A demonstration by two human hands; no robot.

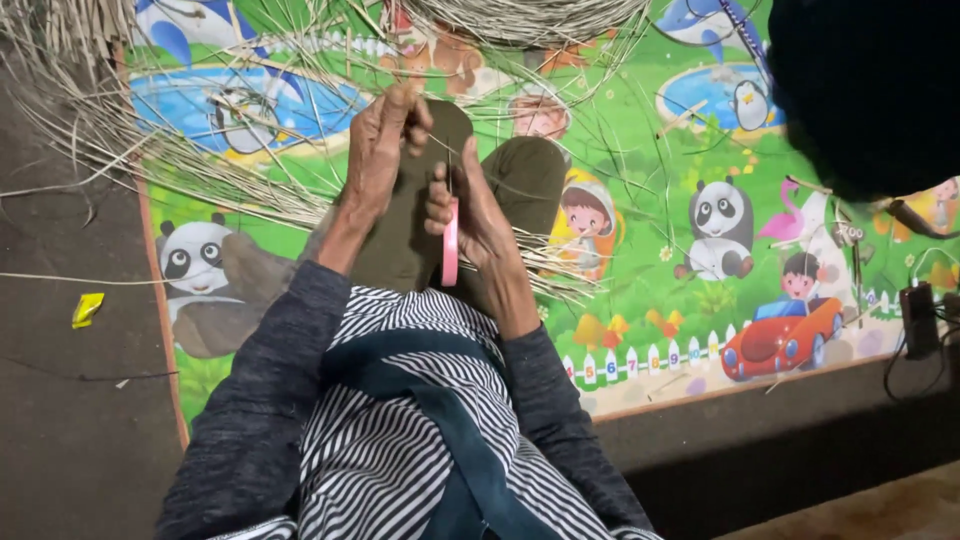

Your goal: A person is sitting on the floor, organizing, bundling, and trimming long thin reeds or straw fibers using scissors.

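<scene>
Right hand (470, 215): one. Fingers curled closed around a pink-handled tool (450, 243), which stands upright and hangs below the palm; thumb pressed to a thin straw strand (449, 160) rising from the fist.

Left hand (380, 150): one. Fingers bent shut, fingertips pinched together near the top of the same strand, just beside the right hand; what exactly lies between the tips cannot be told.

Both hands sit above the person's knees (520, 175), clad in olive trousers, at the middle of the view.

Loose straw strands (200, 150): too many to count, spread in a fan over the upper left of the mat and onto the floor.

Woven straw piece (520, 20): one, at the top edge, partly cut off.

Play mat (680, 330): one, green, printed with cartoon figures; two pandas, one red car and one flamingo countable.

Yellow scrap (87, 309): one, on the dark floor left of the mat.

Dark box with cables (918, 320): one, at the right edge.

Sleeves (260, 400): two, grey, over a striped garment.
</scene>
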